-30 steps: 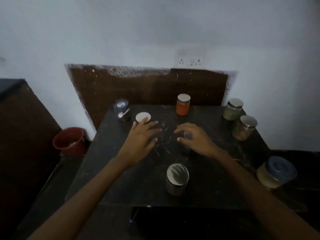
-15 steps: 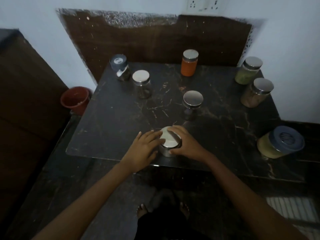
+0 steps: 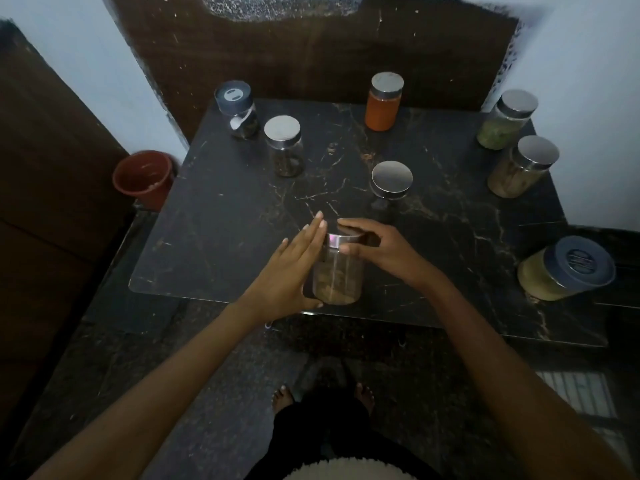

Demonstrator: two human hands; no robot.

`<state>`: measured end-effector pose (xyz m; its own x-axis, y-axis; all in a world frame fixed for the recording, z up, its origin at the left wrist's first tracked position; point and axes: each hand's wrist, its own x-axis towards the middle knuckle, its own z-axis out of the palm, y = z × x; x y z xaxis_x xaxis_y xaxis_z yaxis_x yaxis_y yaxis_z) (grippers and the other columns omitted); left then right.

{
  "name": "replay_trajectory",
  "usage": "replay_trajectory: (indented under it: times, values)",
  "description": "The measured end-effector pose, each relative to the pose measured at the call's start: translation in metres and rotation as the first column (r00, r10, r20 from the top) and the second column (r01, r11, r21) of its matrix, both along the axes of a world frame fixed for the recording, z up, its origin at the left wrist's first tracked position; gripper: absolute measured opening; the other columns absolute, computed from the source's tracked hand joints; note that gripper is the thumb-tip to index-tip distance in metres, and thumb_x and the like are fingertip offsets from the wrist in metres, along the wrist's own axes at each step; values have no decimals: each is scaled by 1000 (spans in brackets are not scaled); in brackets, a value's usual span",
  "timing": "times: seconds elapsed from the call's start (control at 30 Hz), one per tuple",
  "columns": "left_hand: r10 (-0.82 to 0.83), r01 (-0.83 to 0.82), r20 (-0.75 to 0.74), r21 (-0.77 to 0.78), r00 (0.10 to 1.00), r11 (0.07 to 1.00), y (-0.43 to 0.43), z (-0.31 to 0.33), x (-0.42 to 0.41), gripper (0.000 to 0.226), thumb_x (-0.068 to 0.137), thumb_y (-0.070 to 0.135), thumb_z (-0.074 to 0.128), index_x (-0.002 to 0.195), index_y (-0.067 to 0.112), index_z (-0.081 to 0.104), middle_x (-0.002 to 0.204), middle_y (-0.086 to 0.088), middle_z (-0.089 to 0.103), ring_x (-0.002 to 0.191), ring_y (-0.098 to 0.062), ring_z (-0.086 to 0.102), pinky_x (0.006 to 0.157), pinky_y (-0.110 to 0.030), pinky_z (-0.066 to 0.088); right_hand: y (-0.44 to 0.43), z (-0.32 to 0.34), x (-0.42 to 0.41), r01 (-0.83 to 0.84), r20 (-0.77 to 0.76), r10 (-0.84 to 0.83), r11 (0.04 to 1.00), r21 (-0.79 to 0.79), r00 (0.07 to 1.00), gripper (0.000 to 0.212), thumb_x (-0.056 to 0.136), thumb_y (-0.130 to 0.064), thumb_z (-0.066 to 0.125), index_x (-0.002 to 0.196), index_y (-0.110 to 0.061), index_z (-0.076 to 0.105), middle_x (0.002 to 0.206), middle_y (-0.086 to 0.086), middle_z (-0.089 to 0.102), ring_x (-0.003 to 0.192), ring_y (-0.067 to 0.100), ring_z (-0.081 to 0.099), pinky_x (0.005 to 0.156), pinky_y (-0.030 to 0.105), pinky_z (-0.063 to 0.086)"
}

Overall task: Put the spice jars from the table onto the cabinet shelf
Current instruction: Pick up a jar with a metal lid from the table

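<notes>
Item: spice jar (image 3: 337,278), tilted at the bench (image 3: 207,237) front edge. Our right grip (image 3: 377,247) curls round its top; our left grip (image 3: 294,268) presses flat-fingered against its side. Shelved: none that we see. Outstanding: seven others, the orange jar (image 3: 382,102) among them.

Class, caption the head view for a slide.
Right hand grips the lid of a glass jar, left hand presses its side, at the near edge of the table.

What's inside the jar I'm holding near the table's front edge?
Through the glass, the jar shows a tan, grainy filling in its lower part. The left hand covers its left side and the right hand grips the lid, hiding the top.
</notes>
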<state>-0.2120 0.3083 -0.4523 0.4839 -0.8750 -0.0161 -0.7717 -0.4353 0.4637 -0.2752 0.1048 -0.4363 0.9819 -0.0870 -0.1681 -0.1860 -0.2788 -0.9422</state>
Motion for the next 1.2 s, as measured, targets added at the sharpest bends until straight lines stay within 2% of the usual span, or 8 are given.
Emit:
replay_trajectory:
  times: [0.17,0.27,0.37,0.53,0.67,0.73,0.87,1.2]
  values:
    - [-49,45,-26,-115,998,992,-4,13,3,136,61,49,81,146,22,-21,157,5,-22,145,-8,-3,113,-41,30,-7,13,3,1,-53,3,997,79,999,34,86,-30,62,119,-30,58,109,-12,62,99,4,61,70,16,53]
    - [-73,64,-58,-145,996,987,-4,17,1,136,59,52,81,147,24,-19,156,9,-22,142,-4,4,99,-26,40,-8,14,3,8,-69,-1,995,101,998,27,88,-33,58,115,-30,60,108,-6,65,97,8,64,69,21,55]
    - [-67,55,-77,-156,995,986,-4,21,0,133,59,52,81,148,28,-16,156,11,-14,134,-4,19,90,-28,51,-7,15,1,12,-89,-2,994,112,996,25,90,-35,54,113,-31,61,109,-5,64,98,11,63,71,25,56]
    - [-77,40,-148,-239,986,970,2,24,3,124,61,51,78,150,25,-4,153,5,2,136,-9,25,103,-32,45,-6,22,-5,28,-107,-17,994,107,994,60,89,-41,50,144,-28,29,145,-2,38,112,8,53,87,33,53]
    - [-42,-11,-186,-277,982,961,10,26,8,122,61,52,77,151,22,0,153,8,3,135,7,18,105,-13,35,-9,31,-20,-147,-63,142,987,-70,988,119,59,-52,78,146,-41,-1,155,-16,8,125,7,44,100,36,44]
    - [-35,-14,-178,-268,983,963,11,29,10,123,60,53,77,151,21,0,153,7,3,135,5,18,105,-15,36,-5,30,-26,-232,-51,227,951,-205,973,134,50,-52,85,143,-47,-12,152,-27,-8,140,9,22,110,31,29]
    - [-50,2,-187,-248,981,969,9,33,12,123,60,49,79,151,20,0,153,6,3,136,-1,20,105,-24,41,6,27,-24,-280,-37,287,884,-375,957,144,52,-41,88,143,-36,-22,147,-30,-20,136,-10,-8,100,7,8]
    - [-25,-3,-160,-173,987,985,6,38,9,131,57,55,79,148,32,-14,156,11,-15,145,-14,7,102,-36,43,19,38,-19,-239,-52,244,848,-473,969,138,53,-33,88,147,-27,-13,145,-20,-3,127,-1,15,102,21,30]
